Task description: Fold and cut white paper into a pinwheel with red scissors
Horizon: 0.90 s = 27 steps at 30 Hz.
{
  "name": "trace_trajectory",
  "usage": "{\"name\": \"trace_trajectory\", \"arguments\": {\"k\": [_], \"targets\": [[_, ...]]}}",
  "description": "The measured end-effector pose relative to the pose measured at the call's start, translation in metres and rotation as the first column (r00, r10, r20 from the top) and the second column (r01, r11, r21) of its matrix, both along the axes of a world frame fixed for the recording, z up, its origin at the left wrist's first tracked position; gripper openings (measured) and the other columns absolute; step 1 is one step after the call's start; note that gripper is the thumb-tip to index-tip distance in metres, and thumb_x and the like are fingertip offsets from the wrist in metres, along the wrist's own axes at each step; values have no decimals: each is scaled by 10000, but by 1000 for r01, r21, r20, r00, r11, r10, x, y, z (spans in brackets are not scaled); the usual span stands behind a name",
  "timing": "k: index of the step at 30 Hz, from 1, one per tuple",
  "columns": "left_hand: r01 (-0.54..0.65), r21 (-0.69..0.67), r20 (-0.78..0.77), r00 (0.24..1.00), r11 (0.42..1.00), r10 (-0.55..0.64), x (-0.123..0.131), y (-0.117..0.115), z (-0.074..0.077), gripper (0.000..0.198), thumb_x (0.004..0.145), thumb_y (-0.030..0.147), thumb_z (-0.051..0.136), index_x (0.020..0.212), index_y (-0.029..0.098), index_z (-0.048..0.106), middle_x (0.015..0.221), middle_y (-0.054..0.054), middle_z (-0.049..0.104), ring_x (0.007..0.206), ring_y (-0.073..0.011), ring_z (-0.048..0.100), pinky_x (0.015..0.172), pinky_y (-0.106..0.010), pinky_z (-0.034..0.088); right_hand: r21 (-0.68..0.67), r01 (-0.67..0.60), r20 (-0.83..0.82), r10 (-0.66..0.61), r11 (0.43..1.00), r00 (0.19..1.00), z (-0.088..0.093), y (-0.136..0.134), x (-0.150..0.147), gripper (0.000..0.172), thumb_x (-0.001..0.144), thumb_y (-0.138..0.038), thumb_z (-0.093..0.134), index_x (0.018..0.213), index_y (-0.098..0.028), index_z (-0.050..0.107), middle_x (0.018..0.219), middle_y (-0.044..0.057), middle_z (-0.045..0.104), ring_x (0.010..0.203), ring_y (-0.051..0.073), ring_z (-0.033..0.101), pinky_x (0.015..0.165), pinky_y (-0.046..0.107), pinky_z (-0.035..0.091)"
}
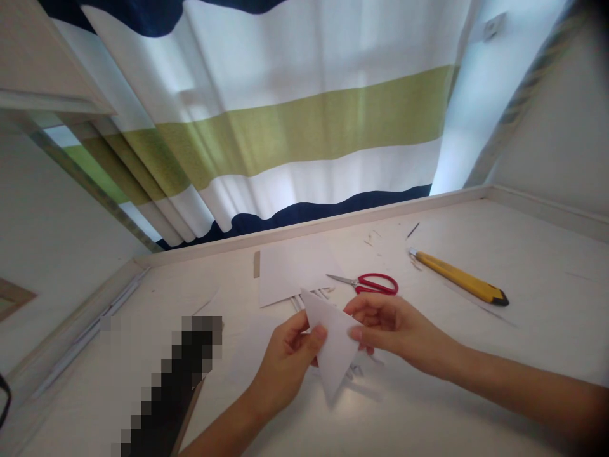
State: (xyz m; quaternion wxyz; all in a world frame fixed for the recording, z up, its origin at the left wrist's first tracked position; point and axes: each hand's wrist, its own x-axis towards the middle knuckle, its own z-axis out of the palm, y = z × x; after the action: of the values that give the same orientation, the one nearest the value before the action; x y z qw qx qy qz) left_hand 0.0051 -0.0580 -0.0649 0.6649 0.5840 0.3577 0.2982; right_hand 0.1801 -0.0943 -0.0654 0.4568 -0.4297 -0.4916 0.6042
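A white piece of folded paper [335,355], roughly triangular with one point toward me, is held up over the table between both hands. My left hand [290,352] pinches its left edge, thumb on the near face and fingers behind. On the right side, my right hand [387,324] grips the paper's corner between thumb and fingers. Just beyond the right hand lies a pair of scissors [375,282] with red handles, blades pointing left. White paper sheets [285,270] lie flat behind the hands, with thin paper strips partly hidden under the held piece.
To the right rests a yellow utility knife [459,276], near a thin dark stick [413,230] and small scraps. A pixelated dark object [166,387] lies at the left. The white table [537,355] has a raised back edge below a striped curtain [304,127].
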Motion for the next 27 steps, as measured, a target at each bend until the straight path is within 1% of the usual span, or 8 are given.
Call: {"name": "trace_trajectory", "arguments": {"k": [6, 12, 14, 17, 20, 23, 25, 27], "targets": [[-24, -5, 0, 1000, 1000, 24, -1, 3, 2, 297, 745, 268, 550, 1025, 177, 584, 684, -30, 648, 536, -109, 566, 490, -193, 467, 18, 83, 26, -84, 996, 996, 0, 3, 3, 186, 670, -200, 622, 828, -153, 534, 544, -61, 525, 474, 59, 506, 471, 183, 410], [-60, -7, -2, 998, 998, 60, -1, 4, 2, 277, 732, 251, 565, 992, 166, 612, 645, -30, 651, 528, -119, 580, 501, -210, 483, -20, 149, 43, -148, 989, 988, 0, 4, 4, 166, 646, -241, 646, 741, -139, 555, 528, -43, 560, 457, 64, 518, 467, 191, 415], [-63, -13, -6, 998, 998, 63, -1, 4, 2, 247, 729, 247, 568, 952, 163, 635, 616, -22, 645, 521, -116, 578, 504, -211, 486, 1, 170, 57, -170, 985, 984, 1, 4, 5, 154, 651, -243, 643, 736, -140, 566, 522, -42, 562, 459, 63, 520, 469, 188, 413], [-81, -34, -10, 997, 996, 81, -2, 4, 3, 243, 721, 232, 576, 948, 174, 642, 580, -7, 637, 511, -113, 572, 501, -215, 489, 63, 151, 42, -154, 986, 987, 1, 5, 6, 160, 660, -227, 637, 795, -157, 585, 518, -53, 552, 467, 65, 525, 480, 190, 417], [-79, -45, 7, 997, 996, 79, -3, 4, 6, 242, 704, 196, 586, 939, 208, 646, 712, -14, 670, 593, -136, 594, 535, -238, 498, 111, 125, 24, -128, 986, 991, 3, 6, 7, 157, 663, -200, 629, 815, -176, 601, 529, -57, 548, 480, 68, 524, 495, 198, 426], [-44, 4, 18, 999, 999, 44, -3, 3, 9, 188, 697, 154, 574, 836, 218, 683, 787, -12, 675, 689, -156, 598, 592, -234, 489, 141, 136, 64, -146, 981, 987, 4, 6, 8, 34, 670, -169, 606, 702, -171, 618, 564, -37, 566, 505, 73, 521, 510, 206, 433], [-32, 39, 12, 999, 999, 31, -4, 2, 9, 180, 703, 148, 558, 806, 212, 692, 789, -14, 674, 732, -163, 592, 634, -230, 473, 175, 145, 100, -164, 974, 981, 5, 6, 8, 42, 679, -150, 587, 665, -173, 619, 573, -29, 565, 524, 81, 525, 519, 213, 436], [-25, 50, 22, 999, 998, 24, -6, 2, 8, 195, 713, 176, 551, 857, 208, 678, 876, -25, 662, 825, -185, 577, 707, -246, 453, 218, 158, 130, -189, 963, 973, 5, 4, 9, 65, 688, -140, 573, 670, -181, 620, 585, -24, 560, 541, 90, 529, 526, 218, 438]]}}
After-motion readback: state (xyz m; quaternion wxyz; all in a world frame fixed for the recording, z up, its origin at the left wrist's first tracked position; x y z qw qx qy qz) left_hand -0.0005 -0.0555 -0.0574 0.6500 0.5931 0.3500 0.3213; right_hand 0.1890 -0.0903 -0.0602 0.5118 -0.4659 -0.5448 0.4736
